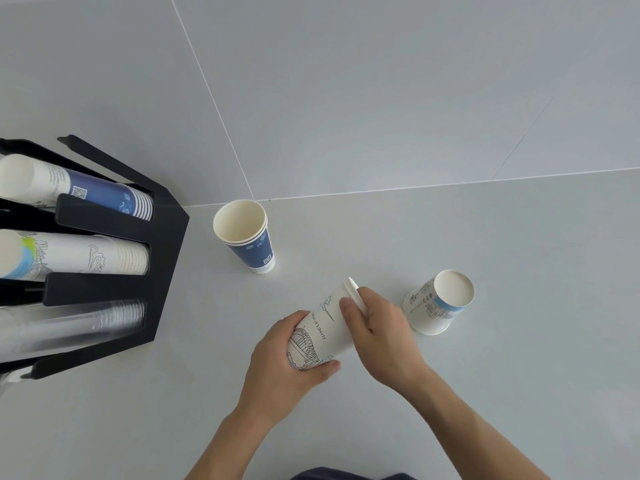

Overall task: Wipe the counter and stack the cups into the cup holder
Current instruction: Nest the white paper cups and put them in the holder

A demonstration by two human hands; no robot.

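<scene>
Pale grey counter (450, 237) lay under both hands, the left hand (287, 368) wrapped round the white printed cup (329, 327) base and the right hand (377, 327) pinching its rim, so too tight a squeeze risked creasing it before it reached the black cup holder (162, 244).

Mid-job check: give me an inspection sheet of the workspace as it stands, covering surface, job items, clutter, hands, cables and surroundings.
Surface: pale grey counter, no spills or cloth visible.
Job's things: black cup holder at left, its three visible slots holding blue, white and clear cups; blue cup stack upright; small printed cup upside down at right; white printed cup held off the counter, on its side.
Clutter: nothing seen.
Hands: left hand grips the white cup's base end; right hand grips near its rim.
Cables: nothing seen.
Surroundings: grey tiled wall behind the counter.
</scene>
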